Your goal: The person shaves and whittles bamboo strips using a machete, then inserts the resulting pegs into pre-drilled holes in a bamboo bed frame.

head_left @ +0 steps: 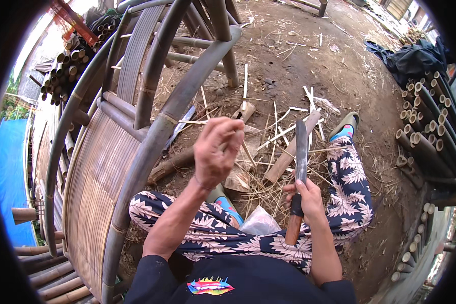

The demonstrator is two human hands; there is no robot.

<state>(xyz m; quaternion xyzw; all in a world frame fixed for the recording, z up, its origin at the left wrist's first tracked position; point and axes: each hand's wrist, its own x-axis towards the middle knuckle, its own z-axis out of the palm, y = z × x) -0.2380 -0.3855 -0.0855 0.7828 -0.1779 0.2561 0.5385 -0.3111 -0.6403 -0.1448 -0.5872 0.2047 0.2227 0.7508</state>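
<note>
My right hand (311,200) is closed round the handle of a large knife (301,147). Its dark blade points up and away from me; the handle has a black wrapping and a brown wooden end. To the left, my left hand (218,152) is raised with its fingers curled in, slightly blurred. Whatever those fingers may hold is hidden or too small to make out. Beyond the knife, a split bamboo piece (294,147) lies slanted on the ground among pale bamboo strips (276,133). A wooden block (238,180) shows just below my left hand.
A bamboo chair (104,157) with a slatted seat stands close on my left. Cut bamboo poles (430,121) are stacked at right, near dark cloth (415,60). More poles (66,71) lie far left, above a blue tarp (12,172). A clear plastic bag (260,221) sits between my legs.
</note>
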